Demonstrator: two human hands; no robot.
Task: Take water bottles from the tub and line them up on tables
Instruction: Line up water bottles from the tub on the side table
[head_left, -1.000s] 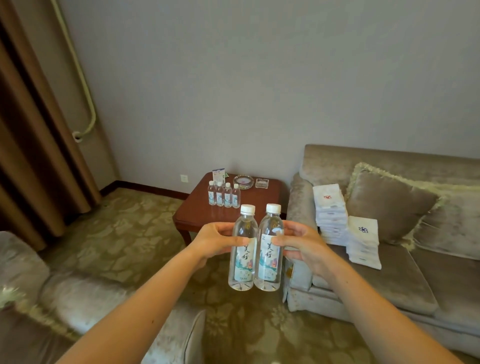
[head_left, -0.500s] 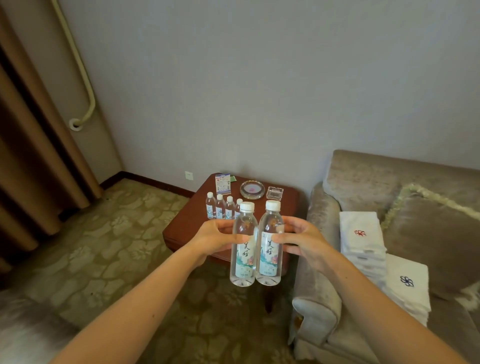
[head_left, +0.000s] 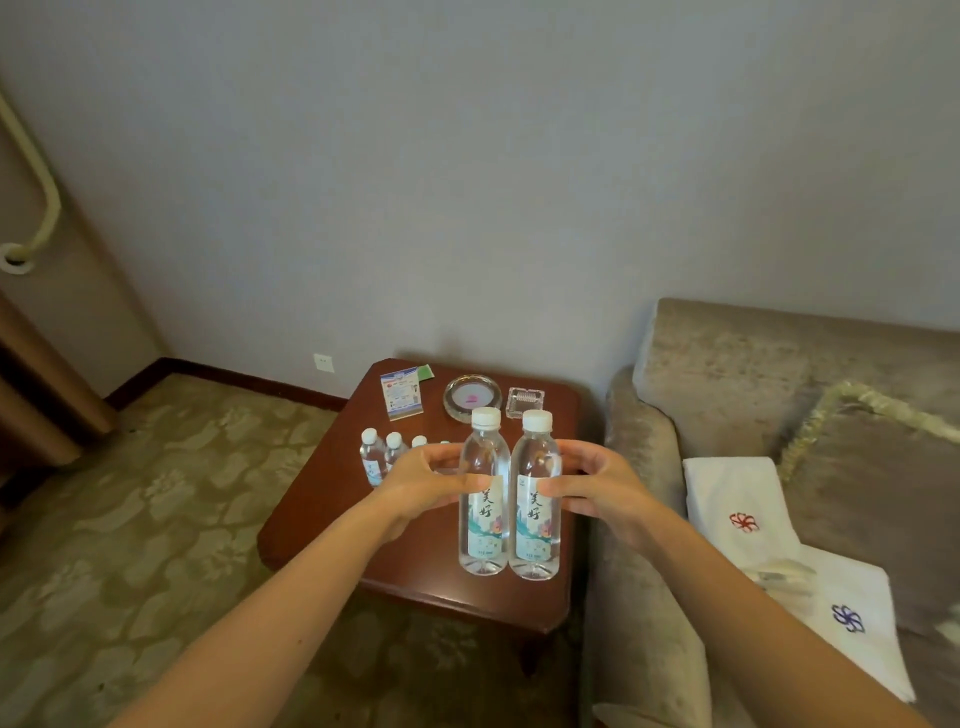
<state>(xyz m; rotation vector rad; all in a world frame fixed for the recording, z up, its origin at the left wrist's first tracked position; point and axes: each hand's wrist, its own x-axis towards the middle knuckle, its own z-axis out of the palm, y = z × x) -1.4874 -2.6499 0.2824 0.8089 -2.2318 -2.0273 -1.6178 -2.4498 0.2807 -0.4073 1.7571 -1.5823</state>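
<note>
Two clear water bottles with white caps stand upright side by side, their sides touching: the left bottle (head_left: 483, 499) is gripped by the left hand (head_left: 421, 483), the right bottle (head_left: 535, 504) by the right hand (head_left: 597, 488) — fingers curled round each at label height. They sit over the near part of the red-brown tabletop (head_left: 322, 519); whether their bases touch it I cannot tell. Behind the left hand a row of bottles (head_left: 382, 460) stands on the tabletop, partly hidden. Farther back lie a printed card (head_left: 401, 392), a round glass dish (head_left: 471, 397) and a square ashtray (head_left: 525, 401). To the right — a sofa (head_left: 727, 374) bearing folded white towels (head_left: 737, 509).
</note>
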